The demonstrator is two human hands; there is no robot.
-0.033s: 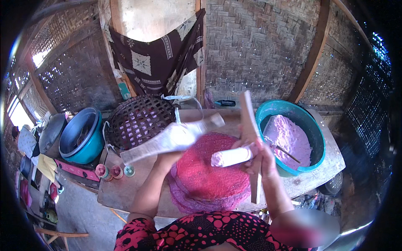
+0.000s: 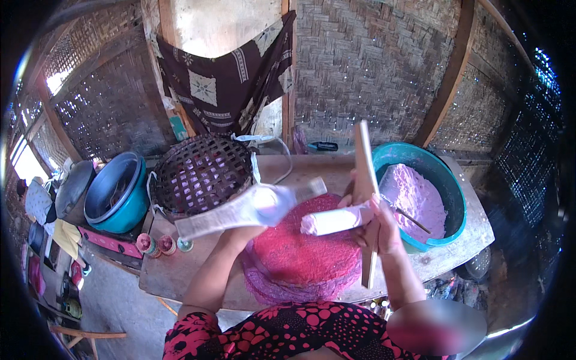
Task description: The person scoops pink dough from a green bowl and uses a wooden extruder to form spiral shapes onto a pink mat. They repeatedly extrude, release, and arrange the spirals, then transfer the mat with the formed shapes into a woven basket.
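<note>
My left hand (image 2: 259,211) grips a long pale, translucent strip (image 2: 210,219) that runs slantwise above the table. My right hand (image 2: 375,225) holds a flat wooden stick (image 2: 363,174) upright, with a pale pink rolled sheet (image 2: 333,221) pressed against it. Both hands hover over a stack of round, lacy red-pink sheets (image 2: 306,261) lying on the wooden table (image 2: 174,273). Just right of the stick stands a teal basin (image 2: 447,177) of pink batter (image 2: 414,195) with a thin utensil resting in it.
A dark woven basket (image 2: 201,174) sits at the table's back left. A blue basin (image 2: 117,195) and a dark pot stand further left, small cups (image 2: 153,245) at the table's left edge. A patterned dark cloth (image 2: 222,78) hangs on the woven wall.
</note>
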